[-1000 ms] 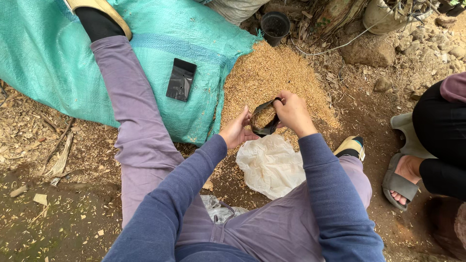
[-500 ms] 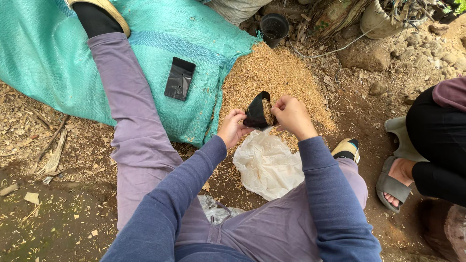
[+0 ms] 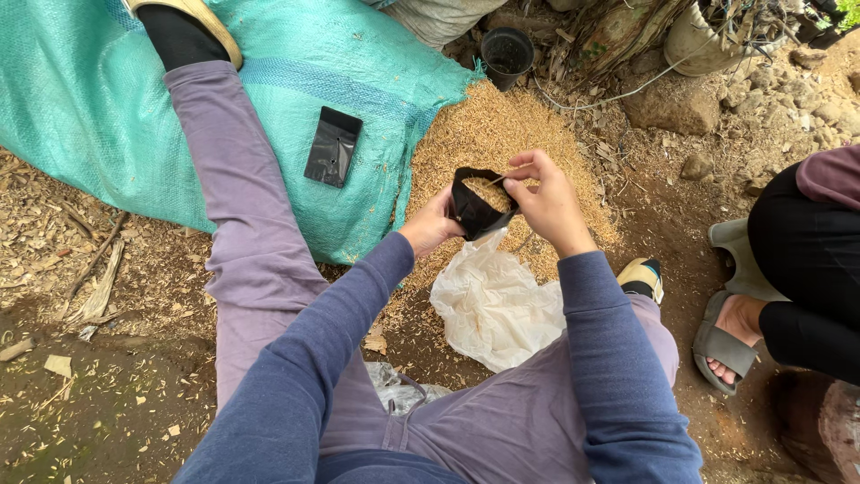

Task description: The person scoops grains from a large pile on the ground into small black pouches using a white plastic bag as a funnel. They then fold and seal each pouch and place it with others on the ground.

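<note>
- Head view: the person sits on bare ground, legs in purple trousers stretched forward, arms in blue sleeves reaching out over the lap.
- The left hand [image 3: 432,226] curls around the near side of a small black bag [image 3: 477,208], fingers closed on its soft wall, holding it up above the ground.
- The right hand [image 3: 548,199] pinches the bag's far rim between thumb and fingertips, pulling the mouth open; the other fingers are bent in close.
- The bag stands roughly upright between the two hands, its mouth facing the camera, with tan husk visible inside near the top.
- Right behind and below the bag lies a heap of husk [image 3: 488,134], spread over the edge of a green tarp [image 3: 90,116] and onto the dirt.
- A flat black bag [image 3: 333,146], empty and folded, lies on the tarp just beside the left leg, well apart from the hands.
- A crumpled white plastic bag [image 3: 495,303] rests on the ground between the knees, just beneath the held bag.
- A round black pot [image 3: 507,52] stands at the far end of the heap, near roots and stones.
- At the right edge another person's leg in black and a foot in a grey sandal [image 3: 727,333] show, apart from the hands.
</note>
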